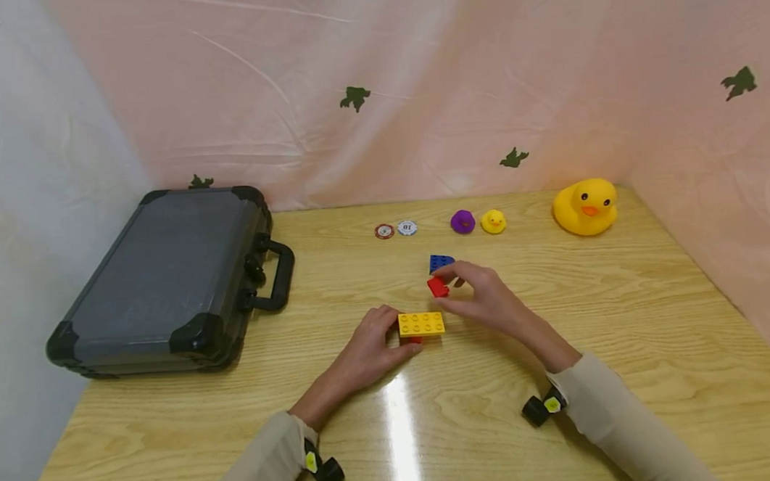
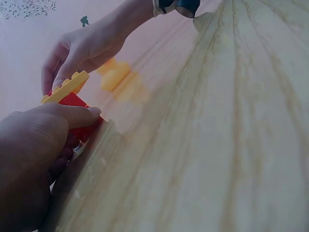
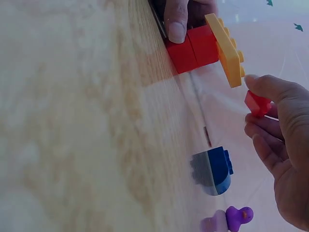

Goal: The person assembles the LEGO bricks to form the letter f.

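Two stacked red toy bricks [image 3: 192, 48] stand on the wooden table with a flat yellow brick [image 1: 421, 323] across their top. My left hand [image 1: 372, 350] grips this stack low down, thumb on the near side. Above and to the right, my right hand [image 1: 482, 297] pinches a small red brick [image 1: 437, 287] between thumb and fingers, clear of the table and apart from the yellow brick. Beyond the right fingers lies a blue brick [image 1: 440, 263] with one rounded end, partly covered by that hand in the head view.
A grey hard case [image 1: 164, 274] with a black handle [image 1: 284, 277] lies at the left. Along the back are a red chip [image 1: 384, 231], a white chip [image 1: 407, 228], a purple duck [image 1: 462, 222], a small yellow duck [image 1: 494, 222] and a large yellow duck [image 1: 586, 208]. A cloth wall stands behind.
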The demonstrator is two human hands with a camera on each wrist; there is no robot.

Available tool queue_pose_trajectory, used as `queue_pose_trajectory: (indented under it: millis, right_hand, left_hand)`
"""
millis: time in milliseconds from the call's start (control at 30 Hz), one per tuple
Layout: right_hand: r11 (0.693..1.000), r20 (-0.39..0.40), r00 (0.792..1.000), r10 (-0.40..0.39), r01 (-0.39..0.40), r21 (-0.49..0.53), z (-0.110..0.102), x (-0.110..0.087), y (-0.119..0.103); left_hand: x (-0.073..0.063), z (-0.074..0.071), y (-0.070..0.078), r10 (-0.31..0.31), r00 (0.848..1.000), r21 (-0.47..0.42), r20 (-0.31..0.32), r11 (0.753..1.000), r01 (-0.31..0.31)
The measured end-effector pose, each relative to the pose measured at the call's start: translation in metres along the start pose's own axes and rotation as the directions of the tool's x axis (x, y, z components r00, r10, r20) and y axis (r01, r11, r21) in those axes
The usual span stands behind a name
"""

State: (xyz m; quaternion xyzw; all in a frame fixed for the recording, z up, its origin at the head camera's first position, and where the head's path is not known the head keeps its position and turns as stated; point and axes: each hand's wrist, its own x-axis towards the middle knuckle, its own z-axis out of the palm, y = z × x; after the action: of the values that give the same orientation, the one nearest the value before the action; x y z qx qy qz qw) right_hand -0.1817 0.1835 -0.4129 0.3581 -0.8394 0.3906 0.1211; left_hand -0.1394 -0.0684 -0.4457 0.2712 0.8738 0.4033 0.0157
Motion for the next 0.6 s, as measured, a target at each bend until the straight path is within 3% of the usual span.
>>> queue_pose_trajectory:
  millis: [233, 600]
  right_hand:
    - [0.994, -0.025, 0.994, -0.105, 0.105, 0.018, 0.003, -0.004, -0.006]
    - [0.982, 0.009, 0.982, -0.189, 0.189, 0.027, 0.012, -0.005, -0.021]
  left_hand:
    - [-0.001, 0.0, -0.001, -0.002, 1.0, 0.0, 0.002, 1.0, 0.002]
    - [-0.001, 0.0, -0.001, 0.028, 0.999, 0.0, -0.015, 1.0, -0.028]
